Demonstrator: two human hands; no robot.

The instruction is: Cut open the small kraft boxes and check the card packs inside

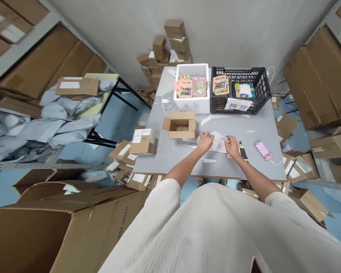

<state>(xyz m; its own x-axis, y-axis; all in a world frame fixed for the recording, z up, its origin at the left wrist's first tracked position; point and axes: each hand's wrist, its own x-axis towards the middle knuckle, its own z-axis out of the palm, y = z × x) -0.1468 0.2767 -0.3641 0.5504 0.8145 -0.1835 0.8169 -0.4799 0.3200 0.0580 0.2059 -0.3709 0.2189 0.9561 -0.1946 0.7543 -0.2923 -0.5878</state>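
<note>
Over the grey table (170, 159), my left hand (206, 141) pinches the left side of a thin, whitish, see-through sheet (218, 145). The fingers of my right hand (232, 146) are closed at the sheet's right side, and part of what they grip is hidden. A small, pale-edged item shows partly beneath my right hand, too covered to name. Just right of that hand lies a black and yellow utility knife (243, 151). An opened cardboard box (182, 134), flaps spread, stands to the left of my left hand.
Behind stand a white foam box (192, 105) and a black plastic crate (261, 91), both holding colourful packets. A pink, blurred-out object (263, 150) lies right. A taped carton (143, 146) sits at the left edge. Large open cartons (96, 223) crowd the floor.
</note>
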